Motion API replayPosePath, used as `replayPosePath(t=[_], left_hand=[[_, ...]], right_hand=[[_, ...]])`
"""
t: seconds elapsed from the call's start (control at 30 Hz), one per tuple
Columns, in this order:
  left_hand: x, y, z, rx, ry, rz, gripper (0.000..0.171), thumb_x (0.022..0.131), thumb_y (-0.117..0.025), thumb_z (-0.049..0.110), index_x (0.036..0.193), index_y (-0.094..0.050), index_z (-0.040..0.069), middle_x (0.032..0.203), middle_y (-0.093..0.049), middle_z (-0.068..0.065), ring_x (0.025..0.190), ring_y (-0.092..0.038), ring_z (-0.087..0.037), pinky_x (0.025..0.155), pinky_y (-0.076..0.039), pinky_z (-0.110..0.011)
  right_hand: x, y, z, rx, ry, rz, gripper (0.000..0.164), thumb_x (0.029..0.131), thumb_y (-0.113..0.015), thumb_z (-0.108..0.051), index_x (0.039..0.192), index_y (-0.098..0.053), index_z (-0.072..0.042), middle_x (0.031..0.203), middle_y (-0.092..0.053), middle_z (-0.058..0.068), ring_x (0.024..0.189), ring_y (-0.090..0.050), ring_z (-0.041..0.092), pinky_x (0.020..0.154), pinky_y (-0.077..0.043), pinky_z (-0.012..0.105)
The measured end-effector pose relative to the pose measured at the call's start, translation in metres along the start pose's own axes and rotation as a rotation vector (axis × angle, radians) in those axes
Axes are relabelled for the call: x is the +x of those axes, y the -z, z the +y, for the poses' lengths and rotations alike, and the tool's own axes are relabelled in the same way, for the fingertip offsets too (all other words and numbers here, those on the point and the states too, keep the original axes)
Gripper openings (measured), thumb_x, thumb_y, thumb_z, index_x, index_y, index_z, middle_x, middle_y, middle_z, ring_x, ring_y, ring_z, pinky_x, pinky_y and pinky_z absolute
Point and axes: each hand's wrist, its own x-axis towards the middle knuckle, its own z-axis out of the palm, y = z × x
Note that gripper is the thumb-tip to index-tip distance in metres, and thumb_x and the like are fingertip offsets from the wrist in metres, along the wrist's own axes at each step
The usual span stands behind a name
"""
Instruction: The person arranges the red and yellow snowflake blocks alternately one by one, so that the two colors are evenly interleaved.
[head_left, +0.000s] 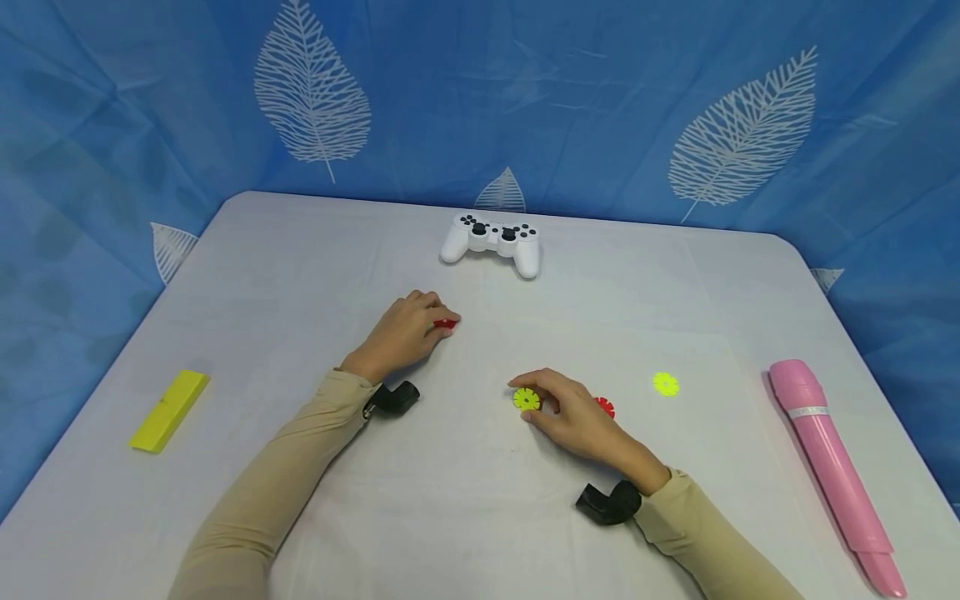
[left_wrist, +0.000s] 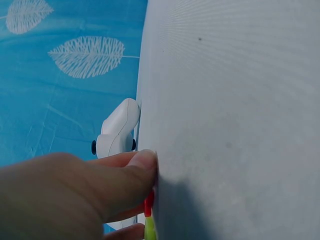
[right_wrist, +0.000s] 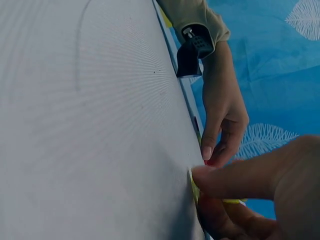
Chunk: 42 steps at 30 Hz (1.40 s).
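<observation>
My left hand (head_left: pixel 403 333) pinches a red notched plastic disc (head_left: pixel 446 323) low over the table. In the left wrist view, a yellow-green piece (left_wrist: pixel 150 229) shows right beside that red disc (left_wrist: pixel 149 205); whether the two are joined is hidden. Between thumb and index finger, my right hand (head_left: pixel 573 417) holds a yellow notched disc (head_left: pixel 527 399), seen almost edge-on in the right wrist view. Another red disc (head_left: pixel 604 407) lies behind the right hand and is partly covered by it. Farther right, a second yellow disc (head_left: pixel 665 384) lies flat.
A white game controller (head_left: pixel 491 239) sits at the back of the white table (head_left: pixel 330 250). On the left lies a yellow block (head_left: pixel 170 412). A long pink wand-shaped object (head_left: pixel 836 475) lies along the right side. Blue leaf-patterned cloth (head_left: pixel 525 100) hangs behind the table.
</observation>
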Motion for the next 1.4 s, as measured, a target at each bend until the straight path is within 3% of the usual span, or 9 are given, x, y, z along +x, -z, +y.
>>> replayPosePath(t=[0.27, 0.37, 0.73, 1.03, 1.4], left_hand=[[0.000, -0.001, -0.001, 0.006, -0.005, 0.008, 0.022, 0.086, -0.061, 0.019, 0.107, -0.068, 0.016, 0.095, -0.061, -0.004, 0.088, -0.053, -0.021, 0.072, -0.043, -0.033], [0.000, -0.001, -0.001, 0.003, -0.004, 0.012, 0.022, 0.086, -0.061, 0.019, 0.107, -0.068, 0.015, 0.095, -0.061, -0.004, 0.086, -0.052, -0.020, 0.071, -0.043, -0.033], [0.000, 0.000, -0.001, -0.002, 0.004, 0.002, 0.023, 0.086, -0.062, 0.019, 0.107, -0.068, 0.014, 0.096, -0.060, -0.004, 0.087, -0.052, -0.021, 0.072, -0.042, -0.033], [-0.002, 0.002, -0.001, 0.004, 0.020, -0.013, 0.023, 0.087, -0.060, 0.021, 0.108, -0.067, 0.015, 0.097, -0.060, -0.004, 0.088, -0.052, -0.020, 0.073, -0.042, -0.033], [0.000, 0.001, 0.001, -0.007, 0.026, -0.029, 0.024, 0.087, -0.060, 0.020, 0.109, -0.067, 0.014, 0.098, -0.060, -0.004, 0.092, -0.052, -0.021, 0.074, -0.042, -0.034]], right_hand=[[-0.002, 0.001, 0.001, 0.073, 0.079, -0.118, 0.033, 0.085, -0.058, 0.000, 0.110, -0.065, -0.020, 0.106, -0.058, -0.004, 0.090, -0.054, 0.010, 0.072, -0.043, 0.020], [-0.002, 0.001, -0.001, 0.075, 0.098, -0.136, 0.033, 0.086, -0.054, 0.002, 0.108, -0.066, -0.019, 0.107, -0.057, -0.004, 0.090, -0.053, 0.011, 0.072, -0.042, 0.020], [0.001, -0.002, -0.004, 0.046, 0.021, -0.062, 0.026, 0.083, -0.061, -0.003, 0.105, -0.066, -0.015, 0.103, -0.059, -0.005, 0.075, -0.048, 0.004, 0.064, -0.043, 0.018], [0.001, -0.005, -0.014, 0.028, 0.056, -0.030, 0.025, 0.075, -0.071, -0.005, 0.100, -0.068, -0.011, 0.098, -0.064, -0.001, 0.076, -0.052, 0.006, 0.063, -0.045, 0.018], [-0.002, -0.006, -0.020, -0.003, 0.053, 0.019, 0.026, 0.074, -0.072, -0.003, 0.098, -0.069, -0.011, 0.095, -0.066, -0.003, 0.073, -0.052, 0.004, 0.065, -0.046, 0.019]])
